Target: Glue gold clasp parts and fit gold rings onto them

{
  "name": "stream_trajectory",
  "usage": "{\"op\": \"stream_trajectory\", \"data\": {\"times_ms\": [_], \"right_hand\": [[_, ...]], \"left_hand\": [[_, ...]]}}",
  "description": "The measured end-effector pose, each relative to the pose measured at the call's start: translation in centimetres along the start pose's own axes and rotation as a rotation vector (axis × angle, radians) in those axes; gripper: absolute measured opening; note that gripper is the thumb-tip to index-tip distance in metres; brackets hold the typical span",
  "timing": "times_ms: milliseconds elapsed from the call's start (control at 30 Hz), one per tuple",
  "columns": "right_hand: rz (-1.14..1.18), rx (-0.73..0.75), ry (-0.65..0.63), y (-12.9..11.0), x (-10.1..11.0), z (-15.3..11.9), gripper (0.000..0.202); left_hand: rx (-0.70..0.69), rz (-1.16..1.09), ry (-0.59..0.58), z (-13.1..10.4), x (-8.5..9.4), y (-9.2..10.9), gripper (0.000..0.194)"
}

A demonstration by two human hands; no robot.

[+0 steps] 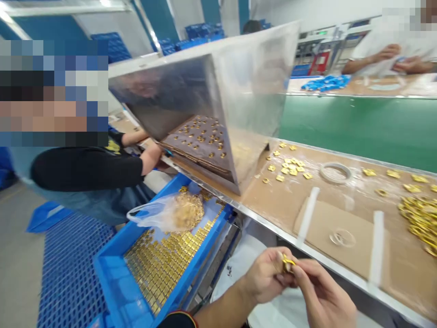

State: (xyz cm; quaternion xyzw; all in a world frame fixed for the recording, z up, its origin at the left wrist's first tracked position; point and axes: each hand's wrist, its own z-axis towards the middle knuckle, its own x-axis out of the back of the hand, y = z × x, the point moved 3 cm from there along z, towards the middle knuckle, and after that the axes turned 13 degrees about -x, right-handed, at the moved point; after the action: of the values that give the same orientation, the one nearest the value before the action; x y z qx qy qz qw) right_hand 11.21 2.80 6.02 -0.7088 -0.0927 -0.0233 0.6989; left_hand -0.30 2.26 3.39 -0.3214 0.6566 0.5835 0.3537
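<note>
A small shiny gold-coloured metal piece (287,261) is pinched between the fingertips of both hands, in front of the bench edge. My left hand (268,275) is closed on its left side. From the right, the thumb and forefinger of my right hand (322,289) press on it. The fingers cover much of the piece, so its exact kind cannot be made out. Past the hands, a cardboard sheet (337,253) is fixed to the bench with white tape strips, and a small clear round dish (342,238) stands on it.
A gold heap (419,221) and scattered pieces (292,167) lie on the bench around a tape roll (335,173). At left, a blue crate (112,278) holds rows of gold pieces and a filled plastic bag (186,212). A metal hood (254,100) and co-worker's arm (152,157) are beyond.
</note>
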Motion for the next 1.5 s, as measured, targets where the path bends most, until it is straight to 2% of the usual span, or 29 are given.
{"op": "stream_trajectory", "data": {"times_ms": [100,200,333,600,867,1233,1500], "right_hand": [[0.057,0.012,0.009,-2.0,-0.2,0.1,0.017],[0.074,-0.008,0.006,-2.6,-0.1,-0.1,0.013],[0.078,-0.015,-0.009,-2.6,0.1,-0.3,0.012],[0.047,0.06,-0.01,-3.0,0.3,-0.2,0.015],[-0.002,0.041,-0.056,-3.3,0.5,0.2,0.02],[0.028,0.064,-0.023,-3.1,0.5,0.4,0.021],[0.063,0.034,-0.002,-2.6,0.0,0.4,0.022]], "left_hand": [[0.058,-0.011,0.007,-0.1,-0.7,0.6,0.057],[0.087,0.004,0.012,-0.3,-0.8,0.7,0.056],[0.076,0.034,0.01,-0.3,-1.0,0.5,0.057],[0.088,0.069,-0.043,-0.2,-1.5,0.8,0.053],[0.101,0.117,0.015,-0.2,-1.4,0.6,0.058],[0.076,0.107,-0.027,-0.1,-1.2,0.2,0.057],[0.074,0.082,0.0,0.1,-1.4,0.4,0.058]]}}
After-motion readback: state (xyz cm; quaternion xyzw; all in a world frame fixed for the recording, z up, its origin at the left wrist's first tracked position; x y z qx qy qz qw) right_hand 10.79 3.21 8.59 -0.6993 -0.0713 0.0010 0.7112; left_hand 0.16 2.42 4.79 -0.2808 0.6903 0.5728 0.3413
